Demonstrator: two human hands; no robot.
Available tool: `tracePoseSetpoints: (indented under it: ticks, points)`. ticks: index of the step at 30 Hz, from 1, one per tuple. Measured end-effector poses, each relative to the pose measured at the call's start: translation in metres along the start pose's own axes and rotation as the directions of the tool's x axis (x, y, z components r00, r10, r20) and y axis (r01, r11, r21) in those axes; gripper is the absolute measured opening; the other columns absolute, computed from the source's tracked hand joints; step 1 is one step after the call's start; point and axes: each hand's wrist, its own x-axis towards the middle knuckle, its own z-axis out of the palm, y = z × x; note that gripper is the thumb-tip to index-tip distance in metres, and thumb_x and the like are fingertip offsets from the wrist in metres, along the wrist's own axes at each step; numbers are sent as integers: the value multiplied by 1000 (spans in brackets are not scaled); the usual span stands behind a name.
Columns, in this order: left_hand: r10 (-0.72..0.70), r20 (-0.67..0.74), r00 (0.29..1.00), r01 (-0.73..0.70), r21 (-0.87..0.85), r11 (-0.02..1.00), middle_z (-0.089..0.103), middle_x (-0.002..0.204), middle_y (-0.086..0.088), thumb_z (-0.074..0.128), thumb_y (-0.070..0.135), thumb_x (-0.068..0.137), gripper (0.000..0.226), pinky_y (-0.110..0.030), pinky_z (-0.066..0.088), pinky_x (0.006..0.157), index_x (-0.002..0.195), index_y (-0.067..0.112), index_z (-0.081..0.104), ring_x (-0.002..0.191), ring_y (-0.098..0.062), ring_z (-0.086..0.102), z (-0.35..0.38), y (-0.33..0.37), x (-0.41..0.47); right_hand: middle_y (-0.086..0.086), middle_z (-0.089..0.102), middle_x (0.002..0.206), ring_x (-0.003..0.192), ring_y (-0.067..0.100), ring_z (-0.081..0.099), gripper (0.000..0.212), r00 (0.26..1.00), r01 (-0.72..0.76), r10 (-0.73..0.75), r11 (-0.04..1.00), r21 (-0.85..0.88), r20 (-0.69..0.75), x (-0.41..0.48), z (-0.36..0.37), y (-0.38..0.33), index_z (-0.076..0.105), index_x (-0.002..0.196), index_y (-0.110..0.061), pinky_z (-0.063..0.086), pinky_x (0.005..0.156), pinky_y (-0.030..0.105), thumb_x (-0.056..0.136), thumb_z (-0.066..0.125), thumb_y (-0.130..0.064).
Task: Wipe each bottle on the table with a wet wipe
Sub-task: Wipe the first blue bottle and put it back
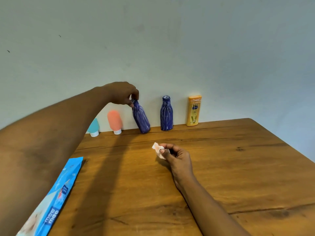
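Head view. Finds the left hand (pixel 125 94) far out, pinching the cap of the purple bottle (pixel 141 117), tipped top-leftward with its base on the bench (pixel 221 159) by the wall (pixel 170 48). Finds the right hand (pixel 177 157) nearer, curled round a crumpled wipe (pixel 158 149), in front and apart. Judges the wipe must reach back along the slanted body.

Wooden table (pixel 221 167) with bottles (pixel 166 114) at back, wipe pack (pixel 56 198) front-left.

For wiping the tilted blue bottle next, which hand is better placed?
The right hand, probably: it pinches the wipe and holds nothing else. The left hand grips the top of the tilted blue bottle, so it is busy steadying it.
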Motion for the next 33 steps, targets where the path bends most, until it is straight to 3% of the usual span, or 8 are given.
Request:
tracePoseSetpoints:
  ticks: [5,9,15,21,25,27,30,33]
  points:
    - [-86,-218,972,78,-46,996,63,104,8,65,43,83,32,-26,33,61,110,26,61,81,-8,49,-21,36,-65,-10,70,95,91,13,65,14,946,34,-38,999,-19,-321,-14,-18,1,71,95,-29,56,81,45,83,68,-22]
    - [-237,-415,878,85,-352,932,59,90,16,70,44,79,28,-25,38,59,101,30,64,80,-9,55,4,96,-148,-9,71,92,90,11,64,10,874,106,-120,993,-55,-470,-49,-35,-8,71,88,-33,53,87,46,82,69,-25]
    - [-475,-374,796,52,-740,670,61,83,19,68,55,69,28,-25,42,58,91,39,65,75,-1,56,51,197,-263,-7,71,90,90,14,66,16,841,238,-238,969,-62,-485,-117,-41,-24,70,88,-32,52,80,38,86,65,-17]
    - [-525,-278,805,79,-825,559,63,91,23,74,60,62,43,-20,45,58,95,34,67,82,-5,58,77,257,-321,-5,62,110,102,10,61,26,893,293,-366,914,-281,-261,-193,-37,-40,66,104,-31,50,85,24,89,61,-10]
    - [-551,-215,806,90,-876,474,64,88,29,78,55,60,40,-11,43,60,93,36,65,78,-4,58,88,264,-332,-3,58,102,96,-3,55,30,903,316,-429,699,-641,-23,-219,-27,-40,71,98,-18,36,83,1,82,61,6]
    - [-577,-179,797,116,-892,437,65,89,27,78,45,61,38,-9,43,61,95,33,66,77,-3,57,89,265,-332,-3,60,100,92,-6,54,26,900,343,-433,634,-693,48,-225,-20,-42,72,97,-13,37,82,2,81,62,5]
    - [-576,-145,804,130,-903,409,64,93,30,82,36,62,34,-8,43,61,92,33,66,77,-4,57,89,264,-332,2,62,112,103,10,57,23,899,341,-412,437,-833,152,-226,-8,-43,69,107,-9,42,92,18,87,59,-6]
    - [-570,-82,818,185,-899,396,65,83,25,84,33,63,33,-17,47,64,88,38,64,75,-3,58,90,266,-332,5,49,138,123,18,44,36,950,280,-213,264,-923,227,-226,6,-44,55,128,-8,32,100,23,94,47,-13]
